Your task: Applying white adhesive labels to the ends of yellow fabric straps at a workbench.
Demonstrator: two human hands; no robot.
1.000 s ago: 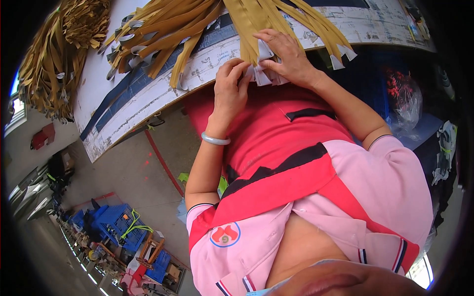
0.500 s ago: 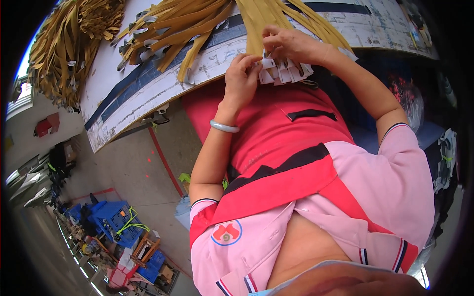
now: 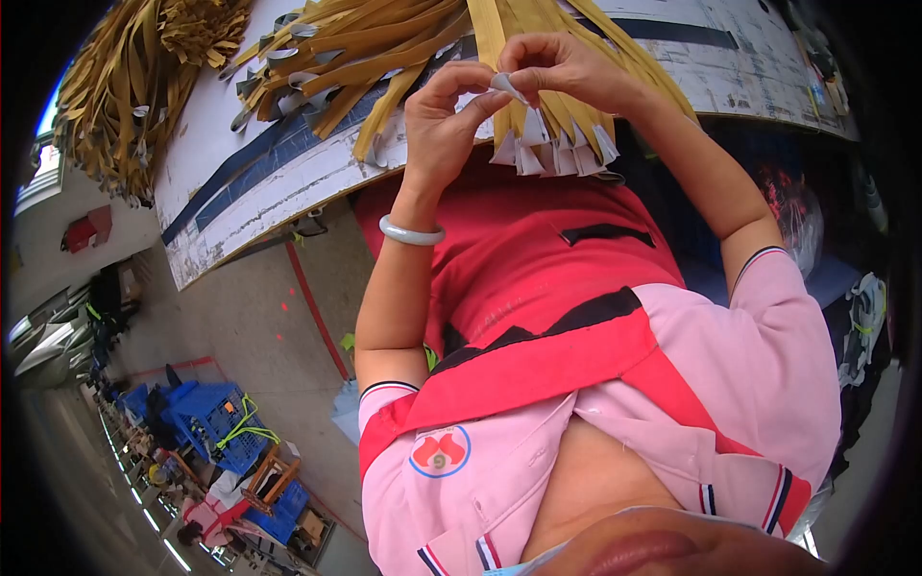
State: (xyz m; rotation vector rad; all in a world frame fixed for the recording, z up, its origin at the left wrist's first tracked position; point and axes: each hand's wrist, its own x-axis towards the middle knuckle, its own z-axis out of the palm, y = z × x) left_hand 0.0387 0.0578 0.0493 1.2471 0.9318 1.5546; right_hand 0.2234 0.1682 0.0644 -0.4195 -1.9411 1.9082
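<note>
Both of my hands are raised at the table's near edge, pinching one mustard fabric strip [image 3: 487,34] by its folded grey-white end [image 3: 508,87]. My left hand [image 3: 444,120], with a pale bangle on the wrist, grips that end from the left, thumb and fingertips together. My right hand [image 3: 567,75] is closed on it from the other side, fingertips almost touching the left ones. Just below hangs a row of other strips' grey-white ends [image 3: 552,156], dangling over the table edge in front of my red apron.
A second spread of mustard strips [image 3: 360,43] lies to the left on the worn white table [image 3: 226,245]. Beyond it a big bundle of strips [image 3: 144,96] hangs down. Dark blue bands [image 3: 259,163] run along the tabletop. Blue crates [image 3: 221,422] stand on the floor at lower left.
Both hands have lifted slightly away from the row of hanging ends, bringing one strip's end up between their fingertips. My left forearm has shifted a little left.
</note>
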